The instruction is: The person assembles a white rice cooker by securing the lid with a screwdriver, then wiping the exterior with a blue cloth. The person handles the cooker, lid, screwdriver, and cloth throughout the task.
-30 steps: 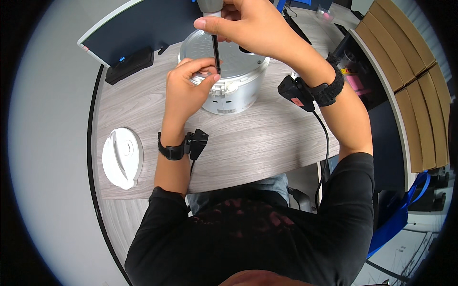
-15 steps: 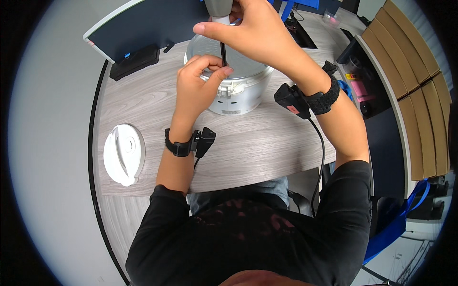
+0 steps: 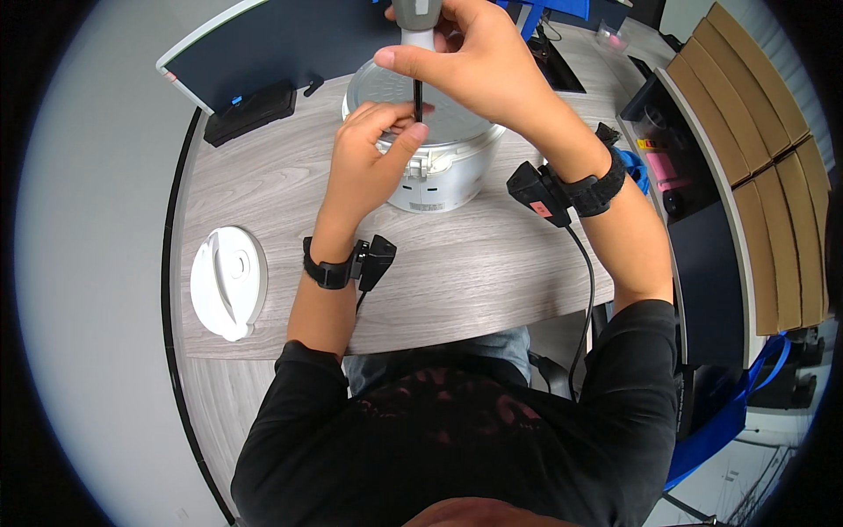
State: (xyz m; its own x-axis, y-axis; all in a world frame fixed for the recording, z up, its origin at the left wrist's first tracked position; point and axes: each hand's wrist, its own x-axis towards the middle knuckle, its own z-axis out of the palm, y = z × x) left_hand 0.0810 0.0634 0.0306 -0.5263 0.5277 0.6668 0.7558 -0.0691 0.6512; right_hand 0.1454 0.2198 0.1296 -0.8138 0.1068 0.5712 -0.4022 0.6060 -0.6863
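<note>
A screwdriver with a grey handle, white collar and thin black shaft [image 3: 418, 97] stands nearly upright over a white rice cooker [image 3: 439, 186]. My right hand [image 3: 479, 66] grips it at the collar, thumb toward the left; the handle's top runs out of view. Near the lower end of the shaft, the curled fingers and thumb of my left hand [image 3: 373, 136] close around it. The screwdriver tip sits by the cooker's front rim, and what it meets is hidden by my fingers. A grey round inner top [image 3: 461, 119] shows on the cooker, above its front latch.
A white oval lid cover [image 3: 250, 281] lies at the left of the wood-grain desk [image 3: 492, 263]. Behind are a monitor [image 3: 281, 44] and a black box [image 3: 250, 114]. On the right stand a shelf holding small pink items [image 3: 663, 167] and several cardboard boxes [image 3: 746, 105]. Cables trail from both wrist-worn devices.
The screwdriver and both hands have shifted slightly right in the picture. My left fingers have loosened a little, extending past the shaft behind it.
</note>
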